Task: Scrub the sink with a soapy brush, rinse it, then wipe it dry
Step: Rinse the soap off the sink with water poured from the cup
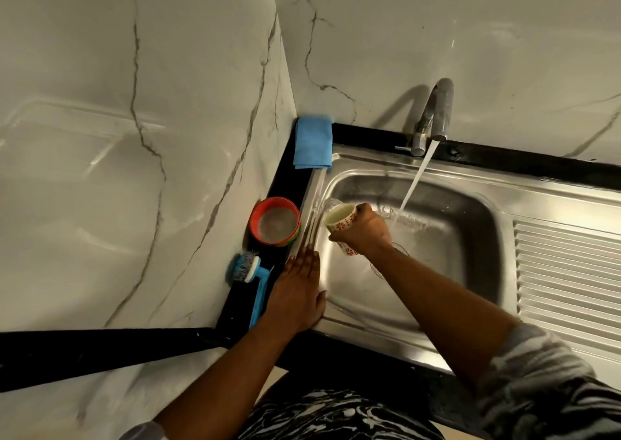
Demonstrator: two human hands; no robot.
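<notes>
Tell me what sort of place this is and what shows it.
Most likely a home kitchen: a steel sink with a ribbed drainboard, a running tap, a brush and blue cloth on the black counter, a cup in the right hand.

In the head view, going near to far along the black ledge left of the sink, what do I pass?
The blue brush → red bowl → blue cloth.
</notes>
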